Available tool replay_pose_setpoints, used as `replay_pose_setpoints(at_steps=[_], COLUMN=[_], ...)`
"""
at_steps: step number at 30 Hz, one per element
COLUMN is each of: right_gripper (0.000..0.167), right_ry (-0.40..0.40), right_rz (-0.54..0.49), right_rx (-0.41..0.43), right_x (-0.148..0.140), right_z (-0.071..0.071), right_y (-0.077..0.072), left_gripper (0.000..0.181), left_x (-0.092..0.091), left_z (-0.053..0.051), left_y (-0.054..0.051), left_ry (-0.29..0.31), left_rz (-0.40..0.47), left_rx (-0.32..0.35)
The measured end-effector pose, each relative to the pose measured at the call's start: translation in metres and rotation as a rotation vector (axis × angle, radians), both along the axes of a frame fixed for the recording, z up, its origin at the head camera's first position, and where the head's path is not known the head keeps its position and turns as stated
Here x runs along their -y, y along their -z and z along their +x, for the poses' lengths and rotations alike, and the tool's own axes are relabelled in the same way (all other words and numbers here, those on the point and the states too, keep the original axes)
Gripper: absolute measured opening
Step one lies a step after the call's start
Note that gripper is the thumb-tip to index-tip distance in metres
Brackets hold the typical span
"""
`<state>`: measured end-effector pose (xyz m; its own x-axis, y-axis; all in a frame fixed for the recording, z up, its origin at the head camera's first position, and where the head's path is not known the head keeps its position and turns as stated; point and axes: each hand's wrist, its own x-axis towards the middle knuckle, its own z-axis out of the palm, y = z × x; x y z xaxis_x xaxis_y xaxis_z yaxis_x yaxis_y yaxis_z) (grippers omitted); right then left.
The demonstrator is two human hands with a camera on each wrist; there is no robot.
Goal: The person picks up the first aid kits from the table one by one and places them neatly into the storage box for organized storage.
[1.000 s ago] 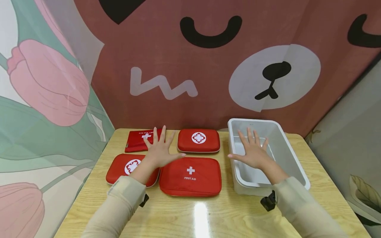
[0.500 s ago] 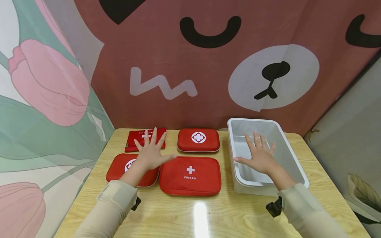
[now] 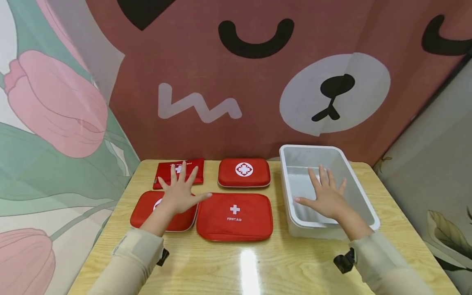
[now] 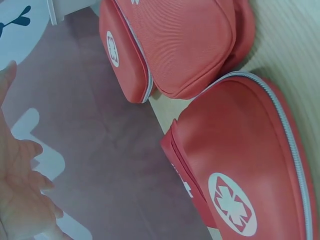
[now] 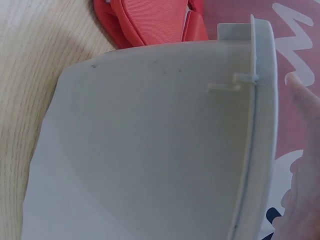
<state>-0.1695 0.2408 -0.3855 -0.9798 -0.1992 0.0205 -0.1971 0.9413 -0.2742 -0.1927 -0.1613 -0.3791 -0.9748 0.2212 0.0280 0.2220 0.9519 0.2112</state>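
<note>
My left hand hovers with its fingers spread above the left pair of red first aid pouches and holds nothing. Under it lie a flat red pouch at the back and a red hard case with a white emblem in front, both partly covered by the hand. To their right sit another emblem case and a wider red FIRST AID bag. Fingers fanned out, my right hand is held over the white plastic bin, apart from its rim. In the left wrist view, the zipped case fills the right side.
All of this stands on a light wooden table. A printed cloth with a bear face hangs right behind its back edge. Floral cloth closes off the left side, and a grey cloth the right.
Both hands have drifted apart, the left one leftward and the right one rightward, still spread. The pouches and the bin keep their places on the table; the view has shifted slightly.
</note>
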Motion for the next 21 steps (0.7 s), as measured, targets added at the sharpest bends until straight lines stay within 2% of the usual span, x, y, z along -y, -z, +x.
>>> replay_pose_setpoints(at_steps=[12, 21], right_gripper=[0.098, 0.097], right_ry=[-0.006, -0.013], right_rz=[0.015, 0.016], right_rx=[-0.018, -0.040], right_x=[-0.004, -0.010], right_z=[0.004, 0.016], right_y=[-0.004, -0.001], left_gripper=[0.096, 0.093], left_x=[0.012, 0.023], left_z=[0.009, 0.015], left_y=[0.009, 0.015], left_ry=[-0.063, -0.094], left_rz=[-0.006, 0.013], left_rx=[0.025, 0.035])
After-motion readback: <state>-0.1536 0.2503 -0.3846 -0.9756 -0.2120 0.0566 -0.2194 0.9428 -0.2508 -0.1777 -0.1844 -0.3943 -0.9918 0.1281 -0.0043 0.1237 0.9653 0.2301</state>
